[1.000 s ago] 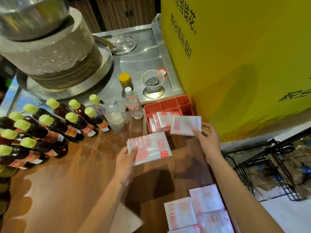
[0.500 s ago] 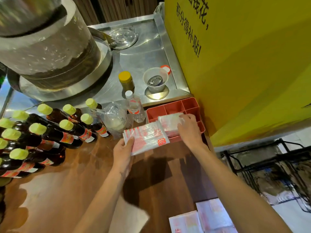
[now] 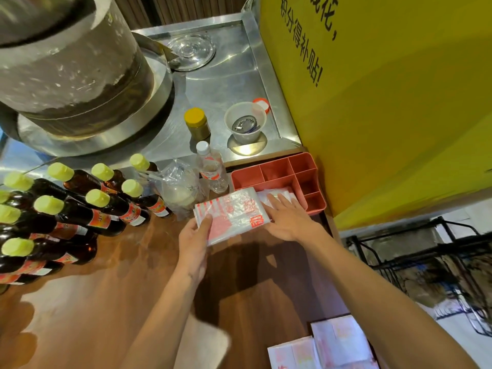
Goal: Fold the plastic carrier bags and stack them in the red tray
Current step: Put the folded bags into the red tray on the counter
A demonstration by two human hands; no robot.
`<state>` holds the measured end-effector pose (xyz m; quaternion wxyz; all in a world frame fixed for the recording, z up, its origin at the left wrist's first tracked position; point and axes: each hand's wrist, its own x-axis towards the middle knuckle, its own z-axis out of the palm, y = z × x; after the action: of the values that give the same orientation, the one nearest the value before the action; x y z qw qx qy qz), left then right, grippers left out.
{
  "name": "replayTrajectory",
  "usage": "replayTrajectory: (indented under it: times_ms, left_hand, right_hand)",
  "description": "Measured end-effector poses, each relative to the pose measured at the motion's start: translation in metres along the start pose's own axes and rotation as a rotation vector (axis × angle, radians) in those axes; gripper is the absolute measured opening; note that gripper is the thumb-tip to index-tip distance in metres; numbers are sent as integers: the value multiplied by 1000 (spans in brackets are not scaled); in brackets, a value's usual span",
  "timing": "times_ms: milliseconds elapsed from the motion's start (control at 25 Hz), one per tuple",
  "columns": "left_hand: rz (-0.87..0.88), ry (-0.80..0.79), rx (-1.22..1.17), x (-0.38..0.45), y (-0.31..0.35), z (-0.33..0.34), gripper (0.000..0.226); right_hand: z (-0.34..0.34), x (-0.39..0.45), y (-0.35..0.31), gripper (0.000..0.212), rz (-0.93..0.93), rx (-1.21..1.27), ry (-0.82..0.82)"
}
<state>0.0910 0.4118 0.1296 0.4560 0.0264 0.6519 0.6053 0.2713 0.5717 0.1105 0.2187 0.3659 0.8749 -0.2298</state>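
Tray (image 3: 315, 202) lies just beyond the flat right hand (image 3: 287, 221) pressing bags, nearer than the left hand (image 3: 195, 237) holding a folded bag (image 3: 231, 214).

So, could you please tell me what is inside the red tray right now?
The red tray holds folded bags in its large front compartment, pressed flat by the right hand. Its small back and side compartments look empty. How many bags are stacked is hidden by the hand and the left hand's bag.
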Motion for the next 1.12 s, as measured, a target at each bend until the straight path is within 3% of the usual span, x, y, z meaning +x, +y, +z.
replayTrajectory:
  times_ms: [160, 280, 480, 720, 920, 1120]
  left_hand:
    - [-20, 24, -1, 1, 1, 1, 30]
    - [-34, 35, 0, 2, -1, 2, 31]
    - [-58, 28, -4, -3, 0, 14, 29]
    - [-24, -5, 43, -5, 13, 31, 27]
    - [-33, -31, 71, -1, 16, 60, 27]
    - [11, -65, 266, 2, 21, 81, 21]
  right_hand:
    - [-16, 14, -1, 90, 49, -61, -273]
    - [-21, 24, 7, 85, 36, -31, -329]
    - [-22, 5, 7, 59, -55, 155, -82]
    - [-31, -31, 1, 37, 93, 1110, 437]
    - [-40, -35, 7, 57, 54, 1178, 380]
    - [-35, -31, 22, 47, 185, 1119, 496]
